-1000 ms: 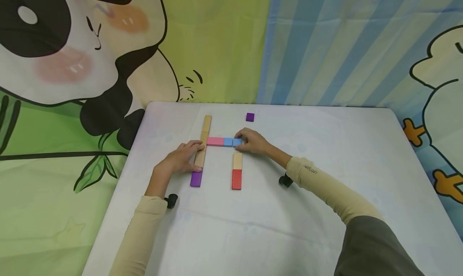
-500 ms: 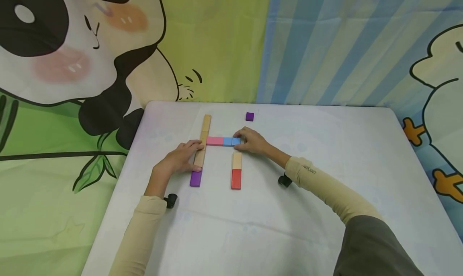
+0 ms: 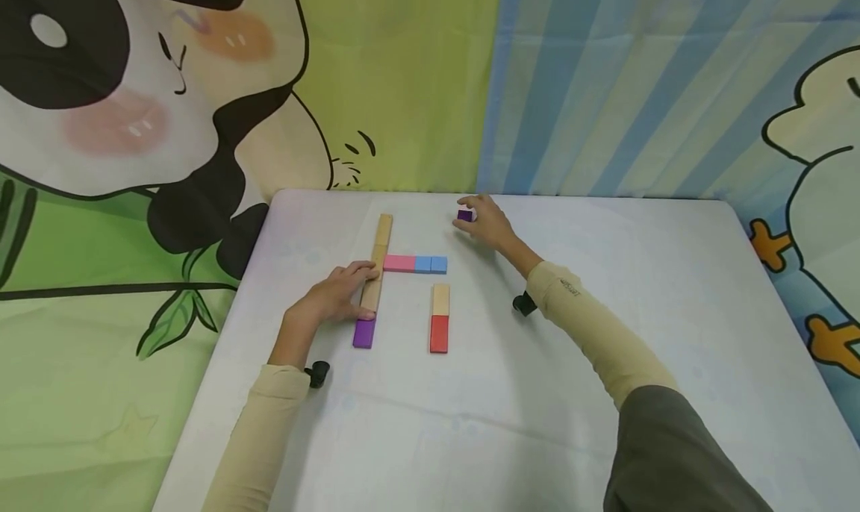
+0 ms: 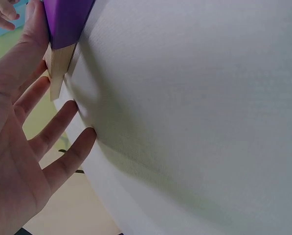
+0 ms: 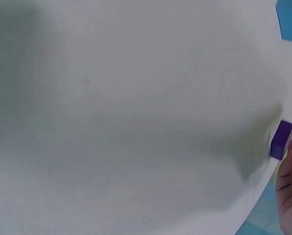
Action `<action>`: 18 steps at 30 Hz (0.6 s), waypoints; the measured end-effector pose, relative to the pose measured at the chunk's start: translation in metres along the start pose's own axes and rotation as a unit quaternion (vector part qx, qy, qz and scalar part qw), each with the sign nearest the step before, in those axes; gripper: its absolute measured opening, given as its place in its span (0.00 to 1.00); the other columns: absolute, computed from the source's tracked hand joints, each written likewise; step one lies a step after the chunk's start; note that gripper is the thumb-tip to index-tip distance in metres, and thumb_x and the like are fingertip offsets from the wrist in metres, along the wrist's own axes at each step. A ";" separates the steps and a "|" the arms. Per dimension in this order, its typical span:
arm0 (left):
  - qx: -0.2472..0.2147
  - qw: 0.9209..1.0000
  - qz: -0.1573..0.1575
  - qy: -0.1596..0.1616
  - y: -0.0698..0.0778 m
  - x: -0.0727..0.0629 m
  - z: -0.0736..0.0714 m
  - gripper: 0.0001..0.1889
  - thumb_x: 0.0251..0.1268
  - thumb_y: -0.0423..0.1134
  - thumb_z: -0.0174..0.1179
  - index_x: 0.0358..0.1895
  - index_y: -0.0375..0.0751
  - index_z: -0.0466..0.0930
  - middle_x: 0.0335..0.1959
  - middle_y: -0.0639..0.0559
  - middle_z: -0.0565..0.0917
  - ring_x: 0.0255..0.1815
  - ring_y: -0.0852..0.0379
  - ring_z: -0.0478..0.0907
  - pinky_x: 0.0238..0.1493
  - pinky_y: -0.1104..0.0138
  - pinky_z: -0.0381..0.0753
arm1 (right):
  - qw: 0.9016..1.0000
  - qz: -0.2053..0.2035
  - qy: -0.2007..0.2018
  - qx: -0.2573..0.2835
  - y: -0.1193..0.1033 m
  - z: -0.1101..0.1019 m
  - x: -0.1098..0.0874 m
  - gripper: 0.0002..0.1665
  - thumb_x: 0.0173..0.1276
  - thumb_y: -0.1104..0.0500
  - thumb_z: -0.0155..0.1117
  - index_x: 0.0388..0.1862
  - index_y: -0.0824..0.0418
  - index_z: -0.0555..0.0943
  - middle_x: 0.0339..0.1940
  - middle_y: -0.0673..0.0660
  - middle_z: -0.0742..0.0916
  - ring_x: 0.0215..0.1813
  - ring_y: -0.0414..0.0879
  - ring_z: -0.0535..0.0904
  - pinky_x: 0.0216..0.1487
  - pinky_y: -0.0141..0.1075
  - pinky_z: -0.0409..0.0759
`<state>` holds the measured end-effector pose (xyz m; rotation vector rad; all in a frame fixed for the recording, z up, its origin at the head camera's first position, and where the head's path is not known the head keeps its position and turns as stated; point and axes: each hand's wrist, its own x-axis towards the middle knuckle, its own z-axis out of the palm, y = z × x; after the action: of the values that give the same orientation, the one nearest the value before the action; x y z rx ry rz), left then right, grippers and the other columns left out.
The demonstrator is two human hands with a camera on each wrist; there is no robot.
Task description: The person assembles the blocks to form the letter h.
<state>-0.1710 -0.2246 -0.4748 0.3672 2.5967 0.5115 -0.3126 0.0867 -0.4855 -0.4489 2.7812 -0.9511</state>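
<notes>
My left hand (image 3: 339, 294) rests against a row of plain wooden blocks (image 3: 381, 232) that ends in a purple block (image 3: 363, 334). In the left wrist view its thumb lies along the purple block (image 4: 70, 22), with the other fingers loosely spread. At the table's far side, my right hand (image 3: 490, 222) is at a small purple cube (image 3: 465, 216), thumb and fingers bent to either side of it. A sliver of tabletop shows between the upper finger and the cube. The right wrist view has the purple cube (image 5: 281, 140) beside the fingertips.
From the wooden row a pink block (image 3: 399, 263) and two blue blocks (image 3: 431, 265) run rightward. Below them stand a pale wooden block (image 3: 440, 300) and a red block (image 3: 439, 334), end to end. A white cloth covers the table (image 3: 578, 452); printed curtains hang behind.
My right hand has left the right blue block, now against the other blue one, and moved up to the purple cube at the back. My left hand has stayed put.
</notes>
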 end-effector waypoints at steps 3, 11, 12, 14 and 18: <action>-0.003 1.000 -0.001 0.001 0.000 -0.002 0.000 0.44 0.54 0.52 0.70 0.74 0.50 0.59 0.79 0.53 0.53 0.75 0.43 0.55 0.68 0.43 0.67 | 1.000 0.022 0.003 0.008 0.004 -0.002 0.005 0.32 0.67 0.48 0.64 0.68 0.57 0.72 0.64 0.63 0.74 0.62 0.57 0.72 0.62 0.53 0.73; -0.006 1.000 -0.011 0.000 0.001 -0.005 0.004 0.45 0.53 0.52 0.71 0.74 0.50 0.59 0.79 0.52 0.53 0.75 0.43 0.55 0.67 0.41 0.67 | 0.999 0.041 -0.021 0.002 0.015 0.009 0.009 0.33 0.67 0.50 0.65 0.68 0.57 0.71 0.64 0.64 0.74 0.64 0.58 0.71 0.65 0.52 0.71; -0.004 1.000 -0.009 0.001 0.000 -0.005 0.004 0.45 0.53 0.52 0.71 0.74 0.50 0.59 0.79 0.52 0.53 0.75 0.43 0.55 0.67 0.41 0.67 | 0.999 0.042 -0.019 -0.002 0.016 0.011 0.009 0.31 0.67 0.51 0.64 0.68 0.57 0.72 0.64 0.63 0.74 0.64 0.57 0.72 0.65 0.52 0.71; -0.005 1.000 -0.007 0.002 0.000 -0.005 0.004 0.45 0.53 0.53 0.71 0.74 0.50 0.59 0.79 0.53 0.53 0.75 0.44 0.55 0.67 0.42 0.66 | 0.999 0.044 -0.013 -0.007 0.017 0.012 0.009 0.29 0.68 0.52 0.63 0.67 0.58 0.73 0.63 0.62 0.75 0.63 0.57 0.72 0.64 0.51 0.72; 0.002 1.000 0.004 0.005 0.001 -0.003 0.001 0.45 0.54 0.53 0.70 0.74 0.49 0.58 0.79 0.52 0.53 0.75 0.43 0.55 0.67 0.41 0.67 | 0.999 0.035 0.006 -0.006 0.016 0.011 0.009 0.27 0.69 0.52 0.63 0.64 0.61 0.75 0.61 0.62 0.77 0.61 0.56 0.74 0.62 0.49 0.73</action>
<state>-0.1681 -0.2247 -0.4746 0.3769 2.6076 0.5134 -0.3224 0.0894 -0.5041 -0.3470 2.7943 -0.9264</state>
